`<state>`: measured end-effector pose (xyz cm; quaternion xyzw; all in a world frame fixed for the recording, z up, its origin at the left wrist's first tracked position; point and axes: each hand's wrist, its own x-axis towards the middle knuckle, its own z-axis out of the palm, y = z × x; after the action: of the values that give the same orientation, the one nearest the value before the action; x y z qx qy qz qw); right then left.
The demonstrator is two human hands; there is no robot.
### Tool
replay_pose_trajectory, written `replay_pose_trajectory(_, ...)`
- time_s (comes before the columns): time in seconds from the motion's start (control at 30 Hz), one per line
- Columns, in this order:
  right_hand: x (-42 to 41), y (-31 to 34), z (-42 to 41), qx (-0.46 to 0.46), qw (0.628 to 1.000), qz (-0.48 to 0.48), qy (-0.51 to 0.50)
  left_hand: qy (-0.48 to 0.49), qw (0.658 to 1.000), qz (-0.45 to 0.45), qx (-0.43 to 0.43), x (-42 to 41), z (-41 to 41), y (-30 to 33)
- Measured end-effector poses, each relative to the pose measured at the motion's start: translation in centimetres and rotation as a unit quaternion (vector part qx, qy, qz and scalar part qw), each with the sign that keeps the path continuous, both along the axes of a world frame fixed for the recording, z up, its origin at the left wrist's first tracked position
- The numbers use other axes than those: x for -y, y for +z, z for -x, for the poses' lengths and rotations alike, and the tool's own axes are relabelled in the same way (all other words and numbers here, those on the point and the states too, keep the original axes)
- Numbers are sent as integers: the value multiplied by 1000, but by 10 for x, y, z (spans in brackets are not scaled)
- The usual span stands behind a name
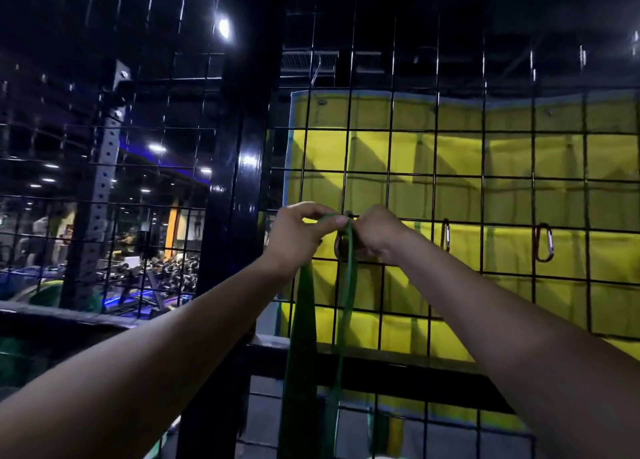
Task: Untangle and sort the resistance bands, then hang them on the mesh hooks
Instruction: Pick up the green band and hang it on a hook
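From the head view, the left hand (pixel 299 231) pinches the green band (pixel 348 278) at a clip (pixel 341 245) on the mesh (pixel 391 174) — the right hand (pixel 375 233) curls round the clip. Loose fingers — the band could slip and drop.

Dim where I stand — ceiling lamp (pixel 224 28) flares, glare on post (pixel 247 162), edges bowed, background soft.
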<state>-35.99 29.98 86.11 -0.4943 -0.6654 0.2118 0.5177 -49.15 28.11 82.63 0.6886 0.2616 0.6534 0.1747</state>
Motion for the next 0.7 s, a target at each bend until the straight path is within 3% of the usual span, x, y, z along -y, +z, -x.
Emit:
replay_pose_trajectory(0.33,-1,-4,-3,105,991,-65,-46,41,997,6,-57,-8,5,1)
replay_pose_trajectory(0.53,-2,1,-7,129,989,-61,-49,40,983,124,-133,-5,11,33)
replay_pose_trajectory(0.7,-4,1,-9,141,986,-65,-53,21,973,176,-147,-2,7,47)
